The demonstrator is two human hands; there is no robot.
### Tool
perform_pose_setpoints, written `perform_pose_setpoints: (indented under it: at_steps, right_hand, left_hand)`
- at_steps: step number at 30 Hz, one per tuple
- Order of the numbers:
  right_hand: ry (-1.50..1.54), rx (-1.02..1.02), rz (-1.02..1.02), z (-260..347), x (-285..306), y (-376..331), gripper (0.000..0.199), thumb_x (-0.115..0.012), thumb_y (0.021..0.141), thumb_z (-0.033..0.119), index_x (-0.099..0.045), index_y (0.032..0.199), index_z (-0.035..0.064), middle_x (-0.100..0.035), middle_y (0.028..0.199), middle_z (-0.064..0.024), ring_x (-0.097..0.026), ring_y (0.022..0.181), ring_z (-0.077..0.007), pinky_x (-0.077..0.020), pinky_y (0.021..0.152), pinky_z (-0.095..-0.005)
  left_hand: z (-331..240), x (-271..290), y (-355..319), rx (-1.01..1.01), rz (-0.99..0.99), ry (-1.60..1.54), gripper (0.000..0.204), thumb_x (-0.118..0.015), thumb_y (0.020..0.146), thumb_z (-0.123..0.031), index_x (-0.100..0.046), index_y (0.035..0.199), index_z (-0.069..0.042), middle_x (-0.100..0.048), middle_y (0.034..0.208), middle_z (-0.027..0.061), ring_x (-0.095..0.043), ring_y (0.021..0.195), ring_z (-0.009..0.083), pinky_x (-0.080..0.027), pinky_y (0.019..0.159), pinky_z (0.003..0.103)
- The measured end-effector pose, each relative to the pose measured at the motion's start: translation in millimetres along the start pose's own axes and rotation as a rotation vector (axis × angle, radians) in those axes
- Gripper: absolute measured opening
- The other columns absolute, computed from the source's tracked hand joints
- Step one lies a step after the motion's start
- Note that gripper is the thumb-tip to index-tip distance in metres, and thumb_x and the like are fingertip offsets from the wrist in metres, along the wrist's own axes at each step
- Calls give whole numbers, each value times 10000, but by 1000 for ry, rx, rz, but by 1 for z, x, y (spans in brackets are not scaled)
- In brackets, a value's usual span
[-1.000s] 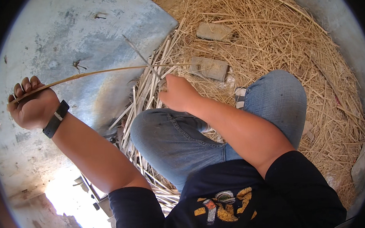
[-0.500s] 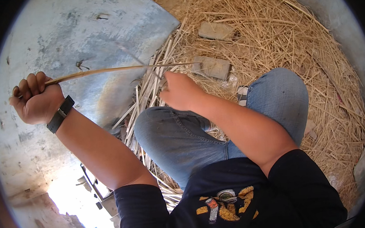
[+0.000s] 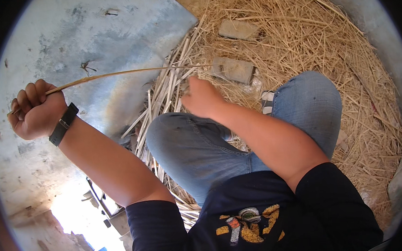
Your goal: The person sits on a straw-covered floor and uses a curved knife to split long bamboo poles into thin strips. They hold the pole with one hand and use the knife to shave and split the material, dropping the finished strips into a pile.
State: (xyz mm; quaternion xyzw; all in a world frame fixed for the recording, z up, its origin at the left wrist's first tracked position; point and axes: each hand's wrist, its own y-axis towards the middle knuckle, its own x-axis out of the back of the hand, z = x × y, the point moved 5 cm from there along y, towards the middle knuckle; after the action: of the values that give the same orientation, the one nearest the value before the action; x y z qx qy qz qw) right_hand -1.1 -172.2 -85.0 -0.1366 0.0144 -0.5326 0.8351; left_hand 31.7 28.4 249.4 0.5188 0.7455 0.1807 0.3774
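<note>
My left hand [image 3: 41, 110], raised at the far left with a black-strapped watch [image 3: 64, 124] on its wrist, is closed around one end of a long, thin strip of dried stalk [image 3: 110, 74]. The strip arches gently to the right and tapers past my other hand towards a block on the floor. Just below the strip, my right hand [image 3: 202, 97] is curled into a fist near my knee. A small greyish bit shows by its fingers, but what they grip is hidden. Beneath lies a pile of pale split strips [image 3: 164, 81].
Loose straw-like shavings [image 3: 306, 41] cover the floor ahead and to the right. Two flat blocks [image 3: 239, 29] lie among them. A worn bluish wall [image 3: 126, 33] stands close on the left, with a bright opening [image 3: 82, 215] below it. My bent knees [image 3: 179, 140] frame the working spot.
My left hand has shifted slightly left, and the strip bows a little more. My right hand has moved slightly right. The blurred thin blade-like shape by it no longer shows.
</note>
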Motion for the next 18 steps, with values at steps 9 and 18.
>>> perform_pose_setpoints:
  at_steps: [9,18]
  right_hand:
    - [-3,-124,-167,-72,-7,23,343,-642,842,164,-568,1075,-77,-685,1021,-253,-687,945,-382,-540,838,-443]
    - [-61,177,-60,-13,-7,2,369,-644,839,164,-567,1120,-63,-703,956,-239,-702,878,-384,-553,809,-452]
  left_hand:
    - [3,-4,8,11,8,7,232,-430,856,-277,-446,650,-173,-311,527,-48,-209,445,109,-186,452,267]
    - [2,5,9,19,50,-32,252,-427,863,-297,-448,642,-176,-311,514,-54,-225,442,109,-211,457,260]
